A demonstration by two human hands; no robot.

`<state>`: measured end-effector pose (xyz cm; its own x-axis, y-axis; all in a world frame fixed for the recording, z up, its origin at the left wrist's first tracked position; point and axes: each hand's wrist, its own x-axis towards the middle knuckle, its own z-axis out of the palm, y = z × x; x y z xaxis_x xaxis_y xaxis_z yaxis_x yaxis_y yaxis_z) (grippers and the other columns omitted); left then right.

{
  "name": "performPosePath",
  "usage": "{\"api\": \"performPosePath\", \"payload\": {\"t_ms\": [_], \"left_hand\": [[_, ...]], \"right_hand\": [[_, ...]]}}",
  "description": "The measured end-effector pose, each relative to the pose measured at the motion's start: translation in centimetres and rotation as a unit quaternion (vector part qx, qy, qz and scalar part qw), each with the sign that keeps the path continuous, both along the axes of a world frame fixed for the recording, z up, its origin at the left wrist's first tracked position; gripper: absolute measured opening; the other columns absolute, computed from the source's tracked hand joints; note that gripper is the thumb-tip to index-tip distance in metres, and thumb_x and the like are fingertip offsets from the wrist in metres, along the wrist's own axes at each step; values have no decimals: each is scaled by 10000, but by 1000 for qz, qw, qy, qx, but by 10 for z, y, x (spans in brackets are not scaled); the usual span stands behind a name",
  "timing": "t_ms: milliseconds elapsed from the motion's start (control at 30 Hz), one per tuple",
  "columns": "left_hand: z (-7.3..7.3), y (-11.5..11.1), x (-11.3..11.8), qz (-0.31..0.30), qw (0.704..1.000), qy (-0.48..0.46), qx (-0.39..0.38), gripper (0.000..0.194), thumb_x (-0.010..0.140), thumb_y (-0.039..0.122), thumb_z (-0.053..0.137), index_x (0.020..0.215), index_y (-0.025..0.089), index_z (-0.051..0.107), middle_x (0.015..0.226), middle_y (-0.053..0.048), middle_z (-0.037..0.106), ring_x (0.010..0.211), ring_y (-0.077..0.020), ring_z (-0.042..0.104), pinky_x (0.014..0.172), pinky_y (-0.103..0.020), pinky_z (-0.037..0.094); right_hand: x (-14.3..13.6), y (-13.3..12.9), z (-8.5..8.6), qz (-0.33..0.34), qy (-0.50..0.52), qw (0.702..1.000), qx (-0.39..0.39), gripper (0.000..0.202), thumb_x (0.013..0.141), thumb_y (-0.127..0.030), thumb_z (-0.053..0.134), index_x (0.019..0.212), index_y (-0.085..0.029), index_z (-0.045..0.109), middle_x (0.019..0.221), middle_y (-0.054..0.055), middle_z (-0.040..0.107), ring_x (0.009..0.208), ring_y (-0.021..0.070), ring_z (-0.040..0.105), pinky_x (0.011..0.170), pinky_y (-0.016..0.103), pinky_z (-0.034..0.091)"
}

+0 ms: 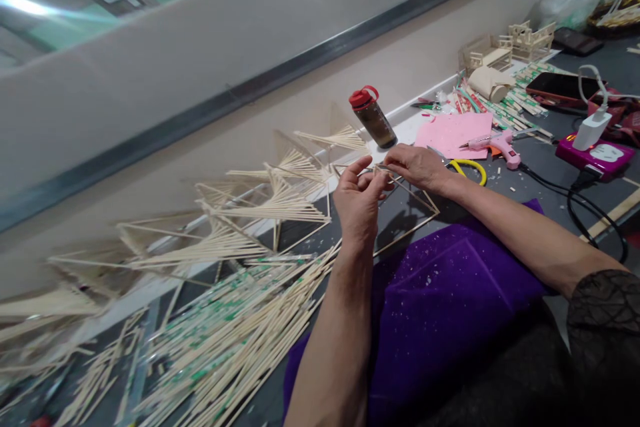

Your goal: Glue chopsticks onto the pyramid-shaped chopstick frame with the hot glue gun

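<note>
Both hands meet over the table near the middle of the view. My left hand (359,197) has its fingers curled round part of a thin wooden stick frame (410,235). Close beside it, my right hand (416,167) pinches at the top of the same frame; a small dark piece shows between its fingertips, too small to name. The frame's sticks run below my right hand to a corner at the right. A purple cloth (450,287) with pale crumbs lies under my forearms.
Stick models (280,203) line the wall at left, with loose sticks (250,333) before them. Behind my hands stands a red-capped bottle (374,119). Yellow-handled scissors (469,163), a pink glue gun (505,147) and a purple power socket (595,157) are at right.
</note>
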<state>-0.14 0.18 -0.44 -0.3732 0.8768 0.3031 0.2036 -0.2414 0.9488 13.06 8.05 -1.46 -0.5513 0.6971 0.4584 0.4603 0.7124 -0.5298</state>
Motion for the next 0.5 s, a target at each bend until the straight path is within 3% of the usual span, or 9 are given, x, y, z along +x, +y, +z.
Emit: {"api": "performPosePath", "payload": {"t_ms": [500], "left_hand": [[2, -1, 2, -2, 1000, -22, 0, 479, 614, 327, 810, 1038, 197, 628, 650, 38, 667, 554, -117, 650, 491, -205, 426]], "right_hand": [[1, -3, 2, 4, -4, 1000, -7, 234, 1016, -288, 468, 1041, -186, 678, 1092, 56, 688, 942, 153, 616, 722, 255, 365]]}}
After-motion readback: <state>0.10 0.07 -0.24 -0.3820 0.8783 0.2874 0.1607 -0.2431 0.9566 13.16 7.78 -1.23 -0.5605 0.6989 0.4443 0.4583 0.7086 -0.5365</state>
